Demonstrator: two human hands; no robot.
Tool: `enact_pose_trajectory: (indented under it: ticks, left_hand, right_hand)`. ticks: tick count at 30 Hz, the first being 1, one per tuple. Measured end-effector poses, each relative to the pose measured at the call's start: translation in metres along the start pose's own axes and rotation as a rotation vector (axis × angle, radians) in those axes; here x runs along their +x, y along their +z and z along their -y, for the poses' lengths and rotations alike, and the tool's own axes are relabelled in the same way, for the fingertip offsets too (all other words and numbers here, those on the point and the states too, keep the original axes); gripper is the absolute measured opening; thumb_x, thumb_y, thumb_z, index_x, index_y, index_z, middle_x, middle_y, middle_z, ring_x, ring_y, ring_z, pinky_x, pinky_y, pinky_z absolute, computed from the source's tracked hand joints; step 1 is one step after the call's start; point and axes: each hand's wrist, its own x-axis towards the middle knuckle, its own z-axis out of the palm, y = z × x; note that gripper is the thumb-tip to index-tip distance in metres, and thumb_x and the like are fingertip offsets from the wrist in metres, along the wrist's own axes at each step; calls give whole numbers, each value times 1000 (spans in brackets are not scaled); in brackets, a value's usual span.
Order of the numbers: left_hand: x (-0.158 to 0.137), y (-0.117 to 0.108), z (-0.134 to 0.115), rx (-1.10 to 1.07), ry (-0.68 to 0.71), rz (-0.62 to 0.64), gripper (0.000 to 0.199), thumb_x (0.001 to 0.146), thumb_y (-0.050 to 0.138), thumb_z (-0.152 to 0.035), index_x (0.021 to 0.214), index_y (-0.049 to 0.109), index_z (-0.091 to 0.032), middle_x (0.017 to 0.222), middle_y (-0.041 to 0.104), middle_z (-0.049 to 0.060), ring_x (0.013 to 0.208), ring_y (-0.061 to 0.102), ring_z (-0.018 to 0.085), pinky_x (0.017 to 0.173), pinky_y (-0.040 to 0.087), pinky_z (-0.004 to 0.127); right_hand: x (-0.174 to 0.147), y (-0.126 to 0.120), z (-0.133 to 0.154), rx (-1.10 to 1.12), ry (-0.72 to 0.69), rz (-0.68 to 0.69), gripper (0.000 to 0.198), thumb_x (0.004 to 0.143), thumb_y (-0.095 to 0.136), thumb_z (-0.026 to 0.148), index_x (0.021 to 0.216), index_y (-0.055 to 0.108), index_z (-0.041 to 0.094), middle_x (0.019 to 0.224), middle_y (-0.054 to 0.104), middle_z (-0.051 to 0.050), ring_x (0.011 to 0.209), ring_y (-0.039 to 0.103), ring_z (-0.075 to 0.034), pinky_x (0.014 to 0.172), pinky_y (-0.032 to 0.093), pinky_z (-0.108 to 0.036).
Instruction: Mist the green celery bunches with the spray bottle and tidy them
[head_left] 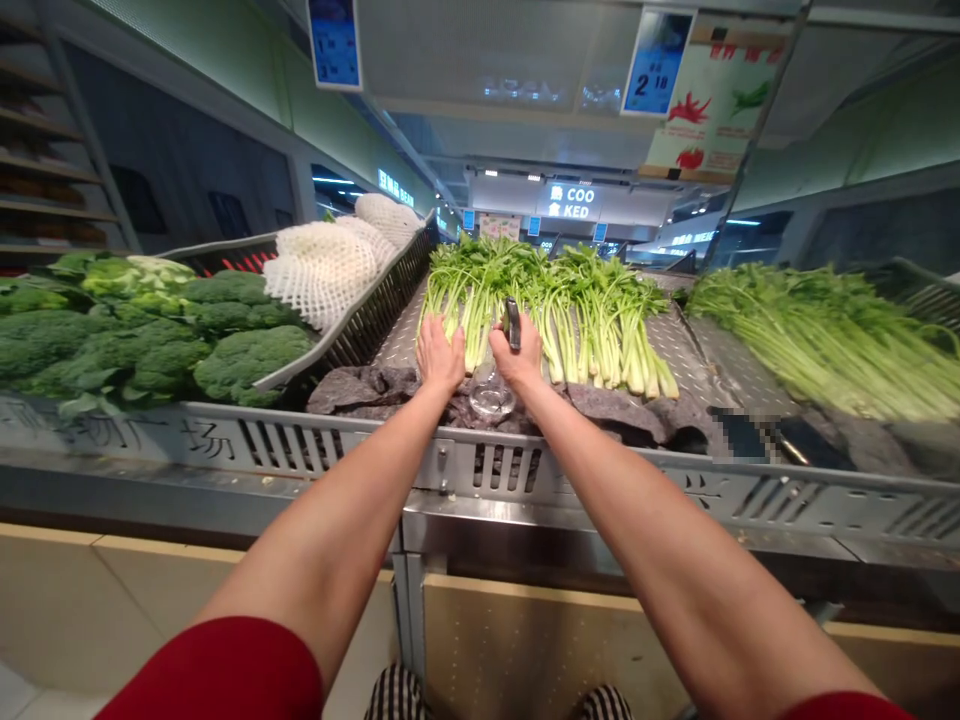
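My right hand is closed around the neck of a clear spray bottle with a black head. The bottle's base points back toward me, over the dark cloth along the display's front. To its left, my left hand has its fingers stretched out at the left end of the celery, with nothing held in it. Whether it presses on the stalks I cannot tell. The celery lies in a row on a perforated metal slope, leaves at the back and pale stalk ends toward me.
Broccoli fills the left side, beside a dark crate with white net-wrapped produce. A mirror on the right reflects the celery. A grey slatted rail runs along the front. Price signs hang above.
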Motion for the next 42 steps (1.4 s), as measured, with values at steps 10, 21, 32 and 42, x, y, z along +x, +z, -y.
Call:
enact_pose_trajectory:
  ticks: [10,21,32,42]
  left_hand:
    - [-1,-2,2,34,-11,-5,46,81,33,-35,120,38,-12,135,30,15,125,26,25,101,24,42]
    - [-3,-8,1,71,18,7,47,81,33,-33,121,39,-8,133,32,17,124,28,26,101,24,41]
    - [-2,-6,3,54,45,10,46,80,33,-34,119,39,-11,133,32,17,124,28,26,100,25,45]
    - [-4,-5,0,74,94,18,47,80,32,-35,120,39,-10,133,32,17,124,28,27,100,25,44]
  right_hand:
    - [-3,1,4,42,-43,16,16,62,48,30,74,51,20,66,55,2,60,50,-14,61,39,-27]
    - [-4,-2,7,3,-18,7,13,61,47,27,71,52,20,63,55,2,58,50,-14,57,38,-26]
    - [0,-16,4,62,22,-55,17,61,47,28,75,52,20,66,56,2,59,50,-13,57,38,-25]
    - [17,-66,-16,54,43,-125,20,60,47,30,75,55,18,68,58,0,59,50,-14,57,38,-26]
